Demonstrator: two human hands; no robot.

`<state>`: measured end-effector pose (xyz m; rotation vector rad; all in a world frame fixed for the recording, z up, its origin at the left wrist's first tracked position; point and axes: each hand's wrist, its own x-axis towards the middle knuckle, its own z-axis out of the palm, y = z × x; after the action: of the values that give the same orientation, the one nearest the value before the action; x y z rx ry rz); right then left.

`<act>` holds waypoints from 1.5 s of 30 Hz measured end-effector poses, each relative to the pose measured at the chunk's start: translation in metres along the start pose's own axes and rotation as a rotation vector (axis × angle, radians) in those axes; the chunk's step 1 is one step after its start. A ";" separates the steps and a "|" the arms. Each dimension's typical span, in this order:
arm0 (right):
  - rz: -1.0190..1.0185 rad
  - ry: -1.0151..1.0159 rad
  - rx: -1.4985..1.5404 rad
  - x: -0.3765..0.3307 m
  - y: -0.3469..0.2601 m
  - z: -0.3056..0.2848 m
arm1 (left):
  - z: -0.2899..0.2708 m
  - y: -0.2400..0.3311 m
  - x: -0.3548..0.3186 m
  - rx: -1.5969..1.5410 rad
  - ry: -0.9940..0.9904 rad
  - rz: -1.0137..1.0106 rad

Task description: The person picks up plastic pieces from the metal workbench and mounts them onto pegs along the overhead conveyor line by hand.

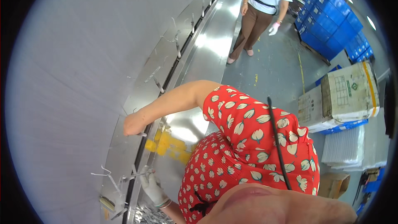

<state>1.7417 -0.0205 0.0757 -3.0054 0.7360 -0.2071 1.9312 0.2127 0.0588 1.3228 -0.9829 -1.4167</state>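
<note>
My left hand point(152, 187), in a white glove, is at the lower left beside the conveyor. Its fingers are pinched around a thin grey rod-like piece, next to a branched wire hanger point(111, 179) on the line. Farther up the line, my bare right hand point(133, 125) reaches across with the wrist bent. It is close to a short upright holder point(143, 134) on the rail, and its fingers are hidden behind the hand. Small shiny metal pieces point(151, 216) lie in a heap below my left hand.
More wire hangers point(177, 45) stand along the dark conveyor slot point(168, 81). Yellow patches point(166, 143) mark the steel ledge point(207, 54). A person point(265, 8) stands in the aisle. Blue crates point(327, 20), a carton point(352, 89) and stacked white sheets point(343, 146) are at the right.
</note>
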 end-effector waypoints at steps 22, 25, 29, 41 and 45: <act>0.058 -0.019 0.604 -0.033 -0.163 0.055 | -0.034 -0.096 -0.091 0.490 0.535 0.107; -0.082 -0.091 0.589 -0.045 -0.164 0.059 | -0.128 -0.074 -0.131 0.862 0.929 -0.089; -0.186 -0.092 0.605 -0.056 -0.173 0.068 | -0.218 -0.086 -0.112 1.117 0.995 -0.268; -0.227 0.036 0.707 0.046 -0.177 -0.003 | -0.214 -0.144 -0.059 1.359 0.746 -0.613; -0.210 0.053 0.521 0.125 -0.170 0.009 | -0.181 -0.127 -0.080 1.221 0.918 -0.385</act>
<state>1.9302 0.0726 0.0942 -2.5749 0.3014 -0.4146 2.0966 0.3286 -0.0614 2.7924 -0.9286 -0.1336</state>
